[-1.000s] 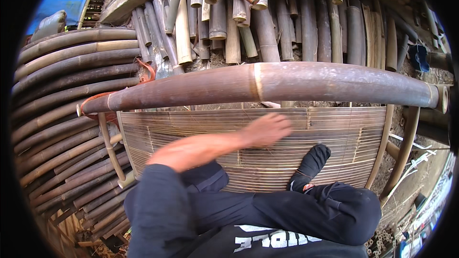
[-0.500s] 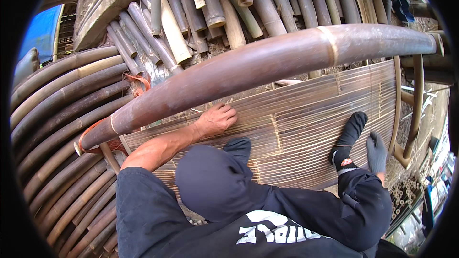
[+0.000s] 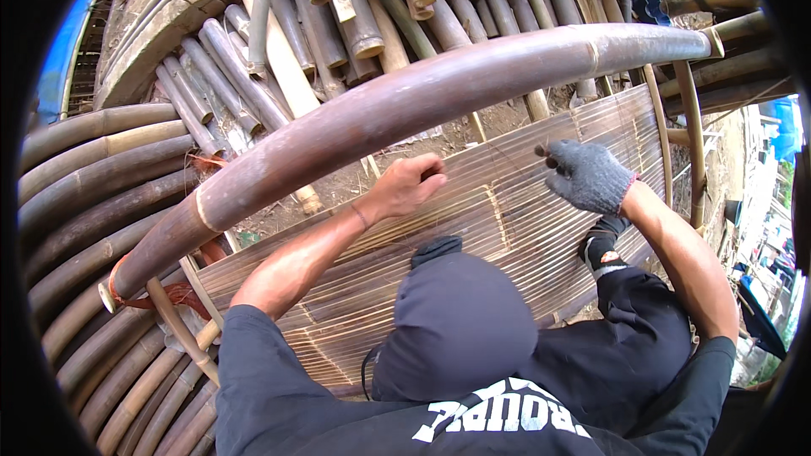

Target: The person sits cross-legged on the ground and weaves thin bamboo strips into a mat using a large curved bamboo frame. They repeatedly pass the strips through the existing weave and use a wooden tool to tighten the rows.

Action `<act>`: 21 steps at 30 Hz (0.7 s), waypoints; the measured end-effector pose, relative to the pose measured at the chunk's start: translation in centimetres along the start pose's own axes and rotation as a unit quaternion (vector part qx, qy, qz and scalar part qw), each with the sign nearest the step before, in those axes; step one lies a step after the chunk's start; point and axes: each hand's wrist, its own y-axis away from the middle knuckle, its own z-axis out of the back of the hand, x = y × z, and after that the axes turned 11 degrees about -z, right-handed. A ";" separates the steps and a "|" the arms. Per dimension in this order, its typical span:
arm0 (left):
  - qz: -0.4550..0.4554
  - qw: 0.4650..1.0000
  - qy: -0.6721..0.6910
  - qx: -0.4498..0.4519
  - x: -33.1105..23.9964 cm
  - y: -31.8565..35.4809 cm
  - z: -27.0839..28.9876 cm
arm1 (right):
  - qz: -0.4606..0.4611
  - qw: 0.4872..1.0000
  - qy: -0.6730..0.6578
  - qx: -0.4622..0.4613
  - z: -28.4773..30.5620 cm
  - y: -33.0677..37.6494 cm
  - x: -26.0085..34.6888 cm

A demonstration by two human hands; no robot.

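A wide panel of thin bamboo slats [image 3: 541, 245], tied across with pale bindings, lies in front of me under my feet. My left hand [image 3: 407, 187], bare, is over the panel's far edge with its fingers curled in; what they hold, if anything, is hidden. Farther right, my right hand [image 3: 589, 176] wears a grey glove and is raised over the panel, its dark fingertips bent together. I cannot make out anything between them. A thin dark strand crosses the slats between the hands. Beyond both hands, a thick brown bamboo pole [image 3: 405, 101] runs across the view.
Thin bamboo legs [image 3: 688, 143] stand below the pole's right end. Curved bamboo poles [image 3: 101, 194] are stacked at the left, with orange cord [image 3: 173, 294] near the pole's left end. Cut bamboo lengths [image 3: 363, 25] lie in rows at the back. My socked right foot [image 3: 601, 245] rests on the panel.
My gloved right hand has come up from beside my right foot to above the panel's middle right. My left hand has shifted slightly right and farther away, fingers still curled. The view has shifted.
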 end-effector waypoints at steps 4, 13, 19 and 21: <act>-0.017 0.996 0.061 0.056 -3.5 -1.4 2.3 | 0.118 0.985 0.086 -0.093 0.1 -0.5 4.9; -0.068 0.992 0.024 -0.099 -6.4 2.7 4.5 | -0.048 0.925 -0.315 0.209 0.6 -0.9 10.7; -0.003 0.981 -0.108 -0.159 -2.0 10.8 5.9 | 0.123 0.948 -0.038 -0.292 10.8 5.6 -8.5; -0.091 0.956 -0.221 -0.170 0.1 10.2 3.3 | 0.133 0.839 0.243 -0.468 15.6 11.3 -19.3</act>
